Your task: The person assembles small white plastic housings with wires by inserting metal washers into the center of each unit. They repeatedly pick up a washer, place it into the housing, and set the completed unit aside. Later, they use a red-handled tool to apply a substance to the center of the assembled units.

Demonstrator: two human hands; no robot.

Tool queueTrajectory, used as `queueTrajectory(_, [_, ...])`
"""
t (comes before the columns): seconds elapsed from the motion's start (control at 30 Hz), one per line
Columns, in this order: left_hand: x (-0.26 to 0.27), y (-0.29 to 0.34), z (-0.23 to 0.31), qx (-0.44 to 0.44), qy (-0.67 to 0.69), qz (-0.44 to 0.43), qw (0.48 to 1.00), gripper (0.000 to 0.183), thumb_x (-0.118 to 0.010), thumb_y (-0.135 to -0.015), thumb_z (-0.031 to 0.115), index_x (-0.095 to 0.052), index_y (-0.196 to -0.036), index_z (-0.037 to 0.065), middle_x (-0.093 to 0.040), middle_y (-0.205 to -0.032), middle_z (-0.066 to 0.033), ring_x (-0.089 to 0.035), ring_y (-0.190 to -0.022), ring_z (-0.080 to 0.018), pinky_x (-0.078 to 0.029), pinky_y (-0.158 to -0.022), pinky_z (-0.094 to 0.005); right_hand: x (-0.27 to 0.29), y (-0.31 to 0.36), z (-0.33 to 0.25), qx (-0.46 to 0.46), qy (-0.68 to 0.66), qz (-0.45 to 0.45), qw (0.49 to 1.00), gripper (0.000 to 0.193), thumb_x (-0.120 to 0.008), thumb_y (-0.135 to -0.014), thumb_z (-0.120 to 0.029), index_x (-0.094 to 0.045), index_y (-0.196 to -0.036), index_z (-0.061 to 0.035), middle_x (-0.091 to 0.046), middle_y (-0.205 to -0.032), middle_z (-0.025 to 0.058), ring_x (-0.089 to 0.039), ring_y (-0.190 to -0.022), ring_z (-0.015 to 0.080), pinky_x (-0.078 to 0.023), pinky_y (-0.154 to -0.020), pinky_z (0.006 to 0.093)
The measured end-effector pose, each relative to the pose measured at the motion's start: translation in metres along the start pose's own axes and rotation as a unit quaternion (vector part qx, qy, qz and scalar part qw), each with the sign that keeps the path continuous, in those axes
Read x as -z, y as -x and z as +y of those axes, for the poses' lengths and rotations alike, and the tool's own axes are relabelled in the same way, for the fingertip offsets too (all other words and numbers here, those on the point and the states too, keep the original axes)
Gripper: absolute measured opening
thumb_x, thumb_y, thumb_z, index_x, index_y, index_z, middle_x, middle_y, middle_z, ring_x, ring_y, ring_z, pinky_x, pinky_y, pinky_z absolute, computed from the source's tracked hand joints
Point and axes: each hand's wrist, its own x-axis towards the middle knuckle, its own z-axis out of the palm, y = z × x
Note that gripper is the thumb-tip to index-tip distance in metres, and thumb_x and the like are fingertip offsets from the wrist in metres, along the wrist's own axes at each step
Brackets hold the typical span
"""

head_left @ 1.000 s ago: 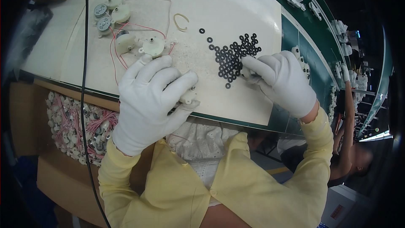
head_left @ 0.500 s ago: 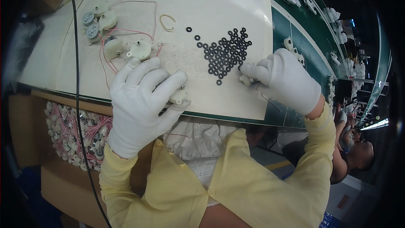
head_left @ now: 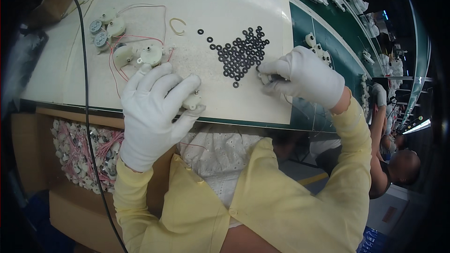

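Gearmotor [head_left: 192,101] by the near edge of the desk [head_left: 229,107]: my left hand [head_left: 152,117] has it in a closed thumb-and-finger grip, seemingly to steady it. My right hand [head_left: 309,77] pinches a half-hidden motor [head_left: 266,78], beside black rubber rings [head_left: 239,56]. Wired motors [head_left: 151,56] sit far left; a black cable [head_left: 86,75] crosses my view.

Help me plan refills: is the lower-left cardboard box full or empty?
Not empty: the cardboard box holds many white parts with pink wires. Depth hidden; cannot tell how full.
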Motion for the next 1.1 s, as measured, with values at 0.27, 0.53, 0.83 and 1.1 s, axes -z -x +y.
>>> queueTrajectory(0.27, [0.004,0.001,-0.002,-0.01,0.02,-0.027,0.999,0.045,-0.078,-0.076,0.025,-0.066,-0.116,0.01,-0.062,-0.101,-0.0094,-0.06,-0.107,-0.0351,-0.045,-0.096,-0.0512,0.003,0.0,-0.006,0.007,0.048,0.008,0.999,0.033,-0.077,-0.081,-0.033,-0.073,-0.101,-0.007,-0.07,-0.078,0.0114,-0.068,-0.069,0.031,-0.054,-0.067,0.0381])
queueTrajectory(0.53, [0.004,0.004,-0.002,-0.015,0.011,-0.016,1.0,0.045,-0.078,-0.076,0.025,-0.066,-0.116,0.01,-0.063,-0.102,-0.0096,-0.06,-0.106,-0.035,-0.046,-0.095,-0.051,0.005,0.005,-0.017,-0.179,-0.064,-0.032,0.981,0.037,-0.076,-0.084,-0.017,-0.071,-0.118,-0.0032,-0.075,-0.095,0.0119,-0.073,-0.082,0.0227,-0.055,-0.077,0.0302])
queueTrajectory(0.83, [0.004,0.004,-0.002,-0.019,0.013,-0.017,1.0,0.045,-0.078,-0.076,0.026,-0.066,-0.116,0.01,-0.063,-0.102,-0.0097,-0.061,-0.105,-0.0348,-0.047,-0.094,-0.05,-0.01,0.026,-0.006,-0.19,-0.178,0.018,0.965,0.039,-0.07,-0.089,-0.015,-0.067,-0.126,-0.0028,-0.074,-0.096,0.0154,-0.072,-0.083,0.0251,-0.055,-0.078,0.0297])
queueTrajectory(1.1, [0.006,0.003,-0.001,-0.008,0.018,-0.028,0.999,0.045,-0.078,-0.076,0.027,-0.067,-0.116,0.009,-0.064,-0.101,-0.0098,-0.061,-0.106,-0.0343,-0.046,-0.096,-0.0498,0.004,0.017,-0.027,-0.219,-0.1,0.008,0.971,0.033,-0.073,-0.085,-0.024,-0.072,-0.111,-0.0038,-0.074,-0.09,0.0145,-0.073,-0.079,0.0293,-0.057,-0.073,0.0335])
